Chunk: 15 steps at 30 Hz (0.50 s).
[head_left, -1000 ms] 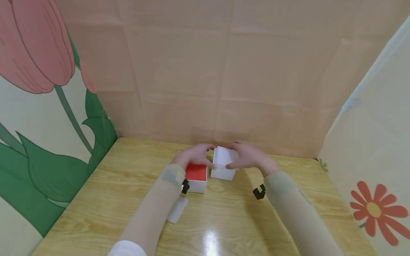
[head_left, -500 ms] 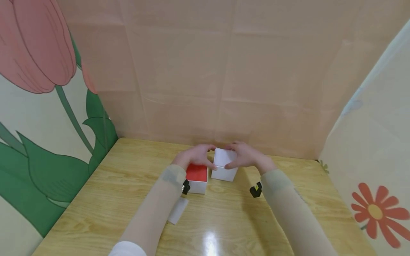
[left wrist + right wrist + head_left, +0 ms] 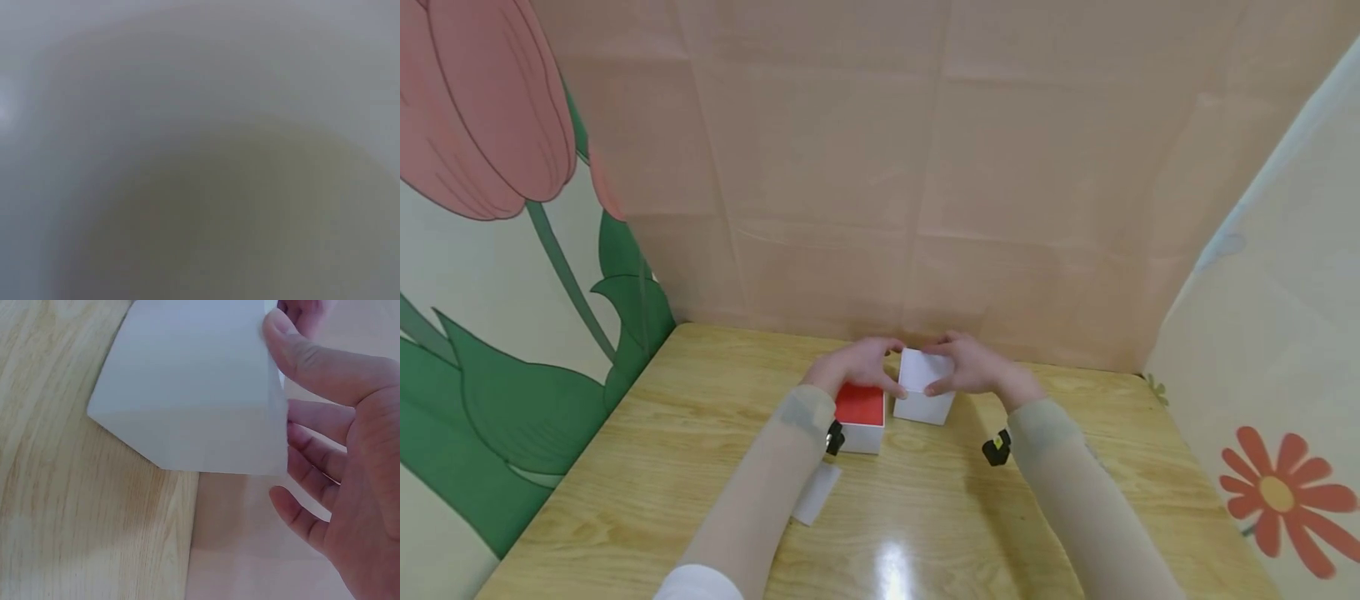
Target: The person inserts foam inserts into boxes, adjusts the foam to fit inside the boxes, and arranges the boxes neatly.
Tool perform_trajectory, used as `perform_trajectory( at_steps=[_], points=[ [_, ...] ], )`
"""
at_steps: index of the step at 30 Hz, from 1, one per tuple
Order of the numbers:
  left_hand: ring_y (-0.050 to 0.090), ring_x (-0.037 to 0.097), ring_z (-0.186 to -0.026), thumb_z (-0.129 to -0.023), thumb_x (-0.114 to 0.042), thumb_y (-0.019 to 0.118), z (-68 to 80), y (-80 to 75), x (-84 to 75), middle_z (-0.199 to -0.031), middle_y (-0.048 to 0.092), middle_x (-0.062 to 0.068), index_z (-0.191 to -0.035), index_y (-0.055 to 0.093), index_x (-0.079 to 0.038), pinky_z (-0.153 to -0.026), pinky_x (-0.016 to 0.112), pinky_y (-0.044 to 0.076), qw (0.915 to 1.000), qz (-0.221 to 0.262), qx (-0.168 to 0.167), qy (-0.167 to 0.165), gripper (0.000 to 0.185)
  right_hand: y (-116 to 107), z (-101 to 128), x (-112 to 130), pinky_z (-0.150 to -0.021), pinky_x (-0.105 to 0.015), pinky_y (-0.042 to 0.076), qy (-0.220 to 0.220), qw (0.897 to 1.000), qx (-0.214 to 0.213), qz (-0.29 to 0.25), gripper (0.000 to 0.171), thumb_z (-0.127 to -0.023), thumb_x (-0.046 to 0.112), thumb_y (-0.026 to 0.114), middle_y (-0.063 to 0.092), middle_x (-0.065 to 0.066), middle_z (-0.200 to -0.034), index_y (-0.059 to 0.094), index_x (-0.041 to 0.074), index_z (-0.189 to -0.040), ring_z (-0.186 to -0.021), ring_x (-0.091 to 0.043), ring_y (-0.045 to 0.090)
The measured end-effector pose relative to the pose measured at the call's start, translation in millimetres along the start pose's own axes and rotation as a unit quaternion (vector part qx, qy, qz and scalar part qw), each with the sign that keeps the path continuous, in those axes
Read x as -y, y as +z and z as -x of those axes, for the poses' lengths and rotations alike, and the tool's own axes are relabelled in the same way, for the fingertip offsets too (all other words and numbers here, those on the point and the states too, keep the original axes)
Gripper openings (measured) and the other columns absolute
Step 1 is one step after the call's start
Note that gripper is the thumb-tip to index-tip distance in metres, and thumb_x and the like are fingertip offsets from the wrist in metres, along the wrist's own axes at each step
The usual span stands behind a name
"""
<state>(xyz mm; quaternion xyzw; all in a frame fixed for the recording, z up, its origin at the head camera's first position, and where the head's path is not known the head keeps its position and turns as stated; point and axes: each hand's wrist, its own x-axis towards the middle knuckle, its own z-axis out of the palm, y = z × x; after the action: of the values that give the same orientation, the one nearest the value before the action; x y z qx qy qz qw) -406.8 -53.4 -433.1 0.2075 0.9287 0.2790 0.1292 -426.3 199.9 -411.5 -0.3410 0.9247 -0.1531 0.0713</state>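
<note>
A white box [image 3: 925, 407] stands on the table between my two hands, its white top [image 3: 920, 371] lying level with the rim. My left hand [image 3: 859, 364] holds its left edge, thumb at the near corner and fingers at the far one. From the other side my right hand [image 3: 976, 367] grips the top, with the thumb over the near edge and fingers behind. In the right wrist view, that thumb presses on the edge of the white box [image 3: 194, 369]. Under my left wrist sits a second white box with a red top [image 3: 861, 406]. The left wrist view is only blur.
A flat white card-like piece [image 3: 817, 493] lies near my left forearm, which partly hides it. The wooden table [image 3: 910, 500] meets a pinkish cloth backdrop [image 3: 820, 208] just behind the boxes. Flower-printed panels [image 3: 1262, 333] flank both sides.
The white top, slightly raised and askew one second ago, has settled level on the box. My right hand has shifted slightly left; the left hand has barely moved.
</note>
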Motion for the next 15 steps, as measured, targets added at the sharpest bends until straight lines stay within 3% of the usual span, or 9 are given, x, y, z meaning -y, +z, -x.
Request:
perform_trajectory(
  at_steps=[8, 15],
  points=[
    [0.053, 0.028, -0.138, -0.085, -0.048, 0.091, -1.9, -0.8, 3.4, -0.156, 0.055, 0.008, -0.159, 0.049, -0.015, -0.115, 0.051, 0.047, 1.0000, -0.001, -0.003, 0.004, 0.091, 5, 0, -4, -0.112, -0.061, 0.042, -0.014, 1.000, -0.003, 0.010, 0.085, -0.089, 0.045, 0.087, 0.053, -0.019, -0.149, 0.054, 0.005, -0.156, -0.136, -0.041, 0.045],
    [0.053, 0.028, -0.138, -0.087, -0.047, 0.089, -4.7, 0.1, 4.5, -0.156, 0.056, 0.009, -0.160, 0.048, -0.013, -0.116, 0.048, 0.046, 0.9999, -0.010, -0.001, 0.008, 0.090, 5, 6, -17, -0.116, -0.069, 0.035, -0.023, 0.999, -0.025, -0.014, 0.083, -0.091, 0.049, 0.085, 0.048, -0.021, -0.158, 0.055, 0.008, -0.157, -0.145, -0.046, 0.039]
  ],
)
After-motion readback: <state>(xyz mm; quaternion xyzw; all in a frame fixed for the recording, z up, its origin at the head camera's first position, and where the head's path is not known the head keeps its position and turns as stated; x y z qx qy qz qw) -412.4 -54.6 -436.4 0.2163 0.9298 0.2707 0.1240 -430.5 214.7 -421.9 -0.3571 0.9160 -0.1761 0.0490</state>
